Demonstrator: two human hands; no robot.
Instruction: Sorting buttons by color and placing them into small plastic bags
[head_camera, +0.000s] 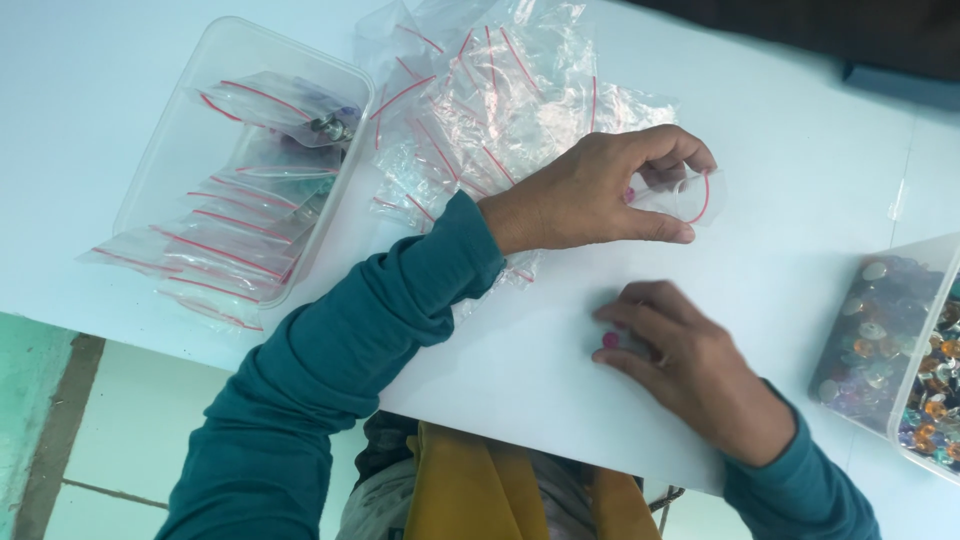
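A white table (800, 150) carries a far heap of bags (480, 90), a tub (200, 110) of filled bags at left and a bead tub (900, 340) at right. The left hand (590, 195) pinches a small bag (690, 195) open at centre. Nearer, the right hand (690, 365) pinches a pink bead (610, 340) on the table.

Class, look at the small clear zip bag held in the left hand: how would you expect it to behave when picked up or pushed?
The small zip bag looks like thin clear film, so it is probably floppy and very light. The left hand pinches it open, which suggests it collapses unaided. Like the crumpled pile of bags, it would likely slide or crease if pushed.
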